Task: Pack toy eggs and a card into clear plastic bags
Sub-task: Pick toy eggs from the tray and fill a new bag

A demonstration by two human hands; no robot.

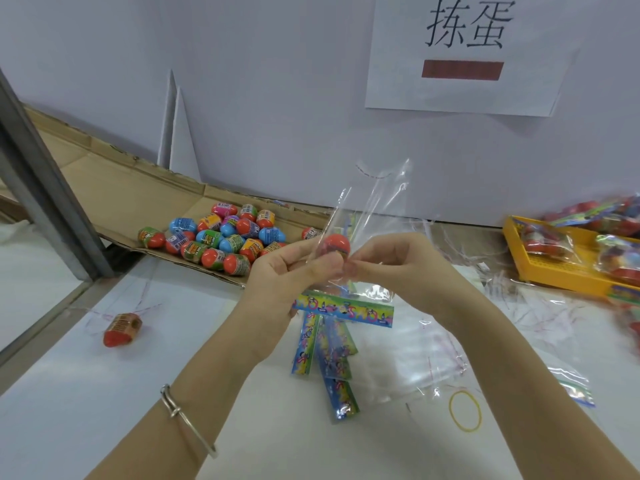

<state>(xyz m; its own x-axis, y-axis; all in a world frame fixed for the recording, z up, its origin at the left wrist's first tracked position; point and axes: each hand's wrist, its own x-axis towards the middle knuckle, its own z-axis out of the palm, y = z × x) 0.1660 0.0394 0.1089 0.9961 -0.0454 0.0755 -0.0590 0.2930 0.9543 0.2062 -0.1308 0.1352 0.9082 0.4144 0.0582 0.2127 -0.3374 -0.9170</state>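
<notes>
My left hand and my right hand meet above the table and pinch a clear plastic bag that stands up between them. A red toy egg sits at the fingertips, against the bag; I cannot tell if it is inside. Several colourful cards lie under my hands. A pile of several toy eggs lies on the cardboard at the back left. One single toy egg lies alone at the left.
A flattened cardboard sheet slopes along the back wall. More clear bags lie at the right with a yellow rubber band. A yellow tray with packed bags stands at the far right. A metal post rises at the left.
</notes>
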